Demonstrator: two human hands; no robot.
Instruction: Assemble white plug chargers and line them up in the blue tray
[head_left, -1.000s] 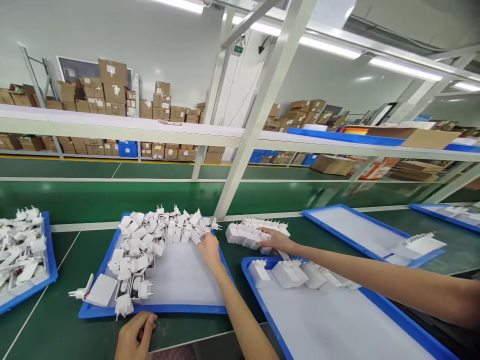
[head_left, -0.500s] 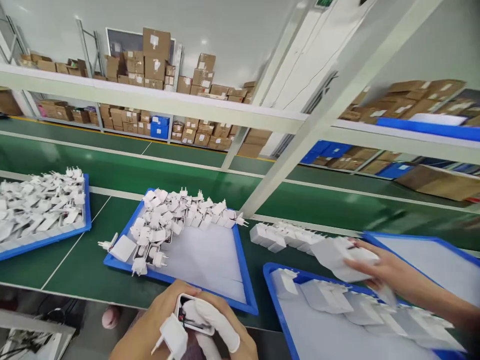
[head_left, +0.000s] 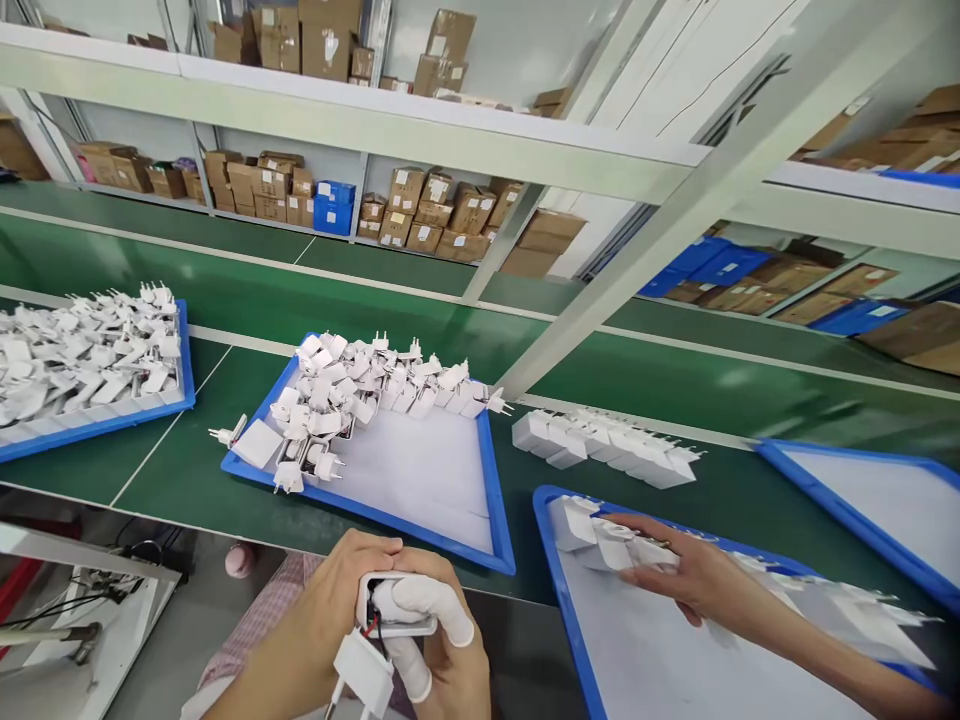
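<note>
My left hand and my right hand are together at the bottom centre, both closed around a white charger. Its case is open, and red and black wires show inside. A white plug piece hangs from it below my fingers. White finger cots cover two fingers of my right hand. Just beyond my hands lies a blue tray with a pile of white plug adapters heaped at its far left.
A co-worker's hand rests on a row of chargers in the blue tray on the right. More chargers stand in a row on the green belt. Another filled tray sits far left. A slanted frame post rises behind.
My hands stay closed on the charger, a little lower in view. The co-worker's hand came down from carrying chargers onto the row in the right tray. The view tilted downward.
</note>
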